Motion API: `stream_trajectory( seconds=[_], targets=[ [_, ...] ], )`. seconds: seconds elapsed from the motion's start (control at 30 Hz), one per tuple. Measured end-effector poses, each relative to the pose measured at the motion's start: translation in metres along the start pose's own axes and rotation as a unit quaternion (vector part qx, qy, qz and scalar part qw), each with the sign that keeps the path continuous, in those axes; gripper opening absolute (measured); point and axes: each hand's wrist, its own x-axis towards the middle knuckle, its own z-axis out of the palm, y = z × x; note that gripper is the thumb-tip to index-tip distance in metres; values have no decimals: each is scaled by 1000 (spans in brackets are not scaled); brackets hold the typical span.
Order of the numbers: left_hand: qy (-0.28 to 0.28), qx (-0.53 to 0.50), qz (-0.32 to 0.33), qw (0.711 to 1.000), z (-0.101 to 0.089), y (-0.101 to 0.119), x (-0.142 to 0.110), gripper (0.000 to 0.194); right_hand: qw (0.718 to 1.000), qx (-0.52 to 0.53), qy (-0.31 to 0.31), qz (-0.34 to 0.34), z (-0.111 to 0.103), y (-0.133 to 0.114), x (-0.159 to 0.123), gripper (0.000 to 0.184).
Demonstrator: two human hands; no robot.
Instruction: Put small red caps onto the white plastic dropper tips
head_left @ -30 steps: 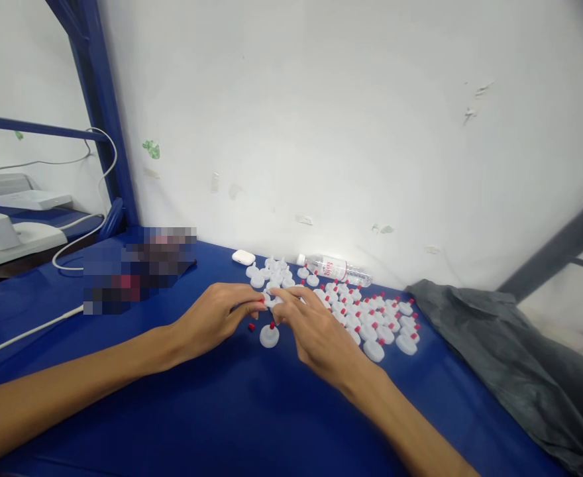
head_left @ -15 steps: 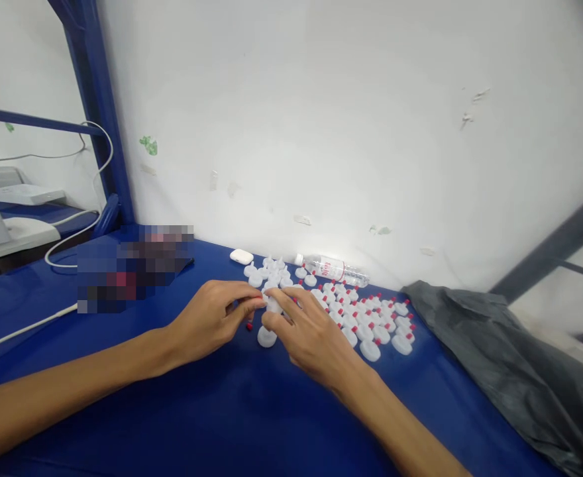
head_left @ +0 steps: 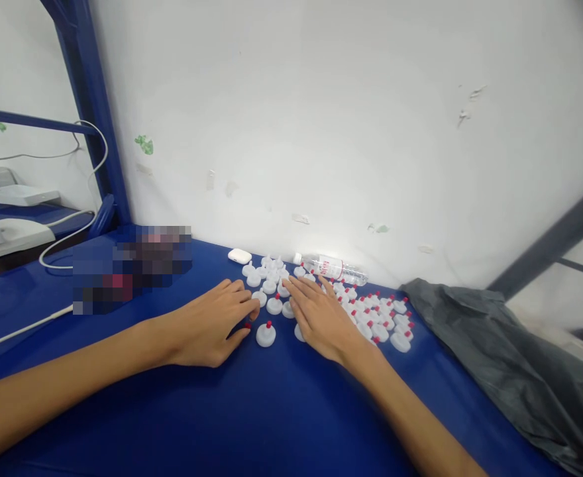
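My left hand [head_left: 216, 323] is low over the blue surface with nothing held. Its thumb and index finger are apart, near a small loose red tip [head_left: 248, 325]. My right hand [head_left: 321, 317] reaches flat with spread fingers over white squeeze-bottle caps, covering some of them. Between the hands, a white cap with a red tip [head_left: 265, 335] stands upright, and another red-tipped cap [head_left: 274, 305] is just behind it. White caps without red tips [head_left: 269, 268] cluster farther back. To the right lie several red-tipped caps [head_left: 378, 324], packed close together.
A clear water bottle [head_left: 331, 267] lies along the wall, and a white earbud case [head_left: 240, 256] is left of it. Dark grey cloth [head_left: 490, 358] covers the right side. A blurred-out bundle [head_left: 137, 268] and a white cable [head_left: 23, 332] are at left, by a blue metal post [head_left: 95, 112].
My hands were together on a white cap; they have moved apart and let it go. A red-tipped cap now stands between them. My right hand has flattened out over the caps.
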Motion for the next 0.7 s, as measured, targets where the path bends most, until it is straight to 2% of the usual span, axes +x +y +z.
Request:
stream_trajectory(
  seconds=[0.2, 0.4, 0.53, 0.7],
  targets=[
    [9, 5, 24, 1000, 4, -4, 1, 11, 1000, 8, -6, -2, 0, 3, 0, 55],
    [32, 4, 4, 999, 2, -1, 4, 10, 1000, 11, -8, -2, -2, 0, 1, 53],
    [72, 3, -17, 997, 1, -3, 6, 13, 1000, 16, 6, -11, -3, -2, 0, 55],
    [130, -23, -26, 991, 3, -7, 7, 13, 1000, 6, -12, -22, -1, 1, -1, 54]
  ],
)
